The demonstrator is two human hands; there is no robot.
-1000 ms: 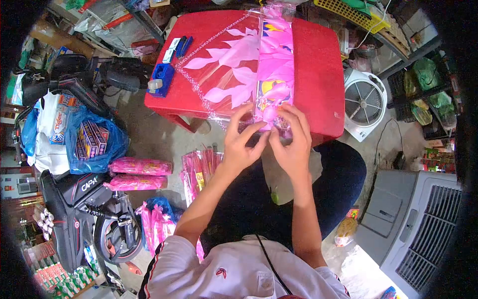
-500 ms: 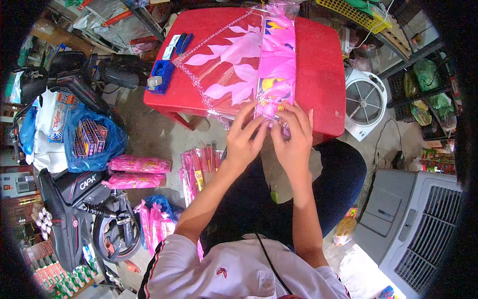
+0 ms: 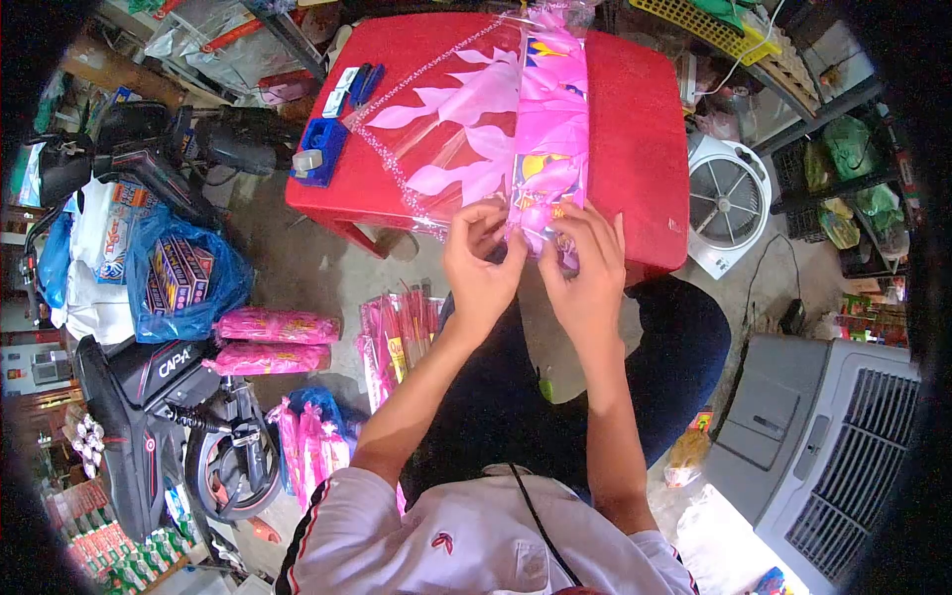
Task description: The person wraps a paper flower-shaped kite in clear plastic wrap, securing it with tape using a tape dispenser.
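A long package (image 3: pixel 552 124), wrapped in clear film with pink print, lies lengthwise on the red table (image 3: pixel 635 139). To its left spreads a loose flap of the same printed film (image 3: pixel 451 169), with pink leaf shapes and a dotted border. At the package's near end, my left hand (image 3: pixel 483 260) has its fingers curled in, pinching the film at the left corner. My right hand (image 3: pixel 587 256) is closed on the gathered film at the right side of that end, thumb below and fingers on top. The fingertips partly hide the gathered end.
At the table's left edge sit a blue tape dispenser (image 3: pixel 319 154), a dark blue stapler (image 3: pixel 367 84) and a small white box (image 3: pixel 340 91). Pink wrapped packages (image 3: pixel 273 342) lie on the left. A white fan (image 3: pixel 729 203) stands right, near a grey air cooler (image 3: pixel 813 446).
My left hand has shifted slightly left and its fingers have curled inward. The right hand stays nearly in place, and the package has hardly moved.
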